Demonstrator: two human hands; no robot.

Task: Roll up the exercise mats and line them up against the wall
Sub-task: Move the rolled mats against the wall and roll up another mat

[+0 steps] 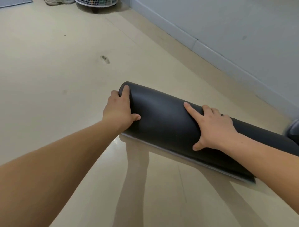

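Observation:
A black exercise mat, rolled into a thick tube, lies on the beige tiled floor, running from centre to the right edge. Its loose end forms a flat flap along the near side. My left hand clasps the roll's left end, fingers over the rim and thumb on the surface. Further right, my right hand presses flat on top of the roll with fingers spread. The pale blue-grey wall with its baseboard runs diagonally just beyond the roll.
A white wire basket on dark feet stands at the top centre, with shoes beside it. A grey mat corner shows at the top left. A blurred grey object sits at the right edge.

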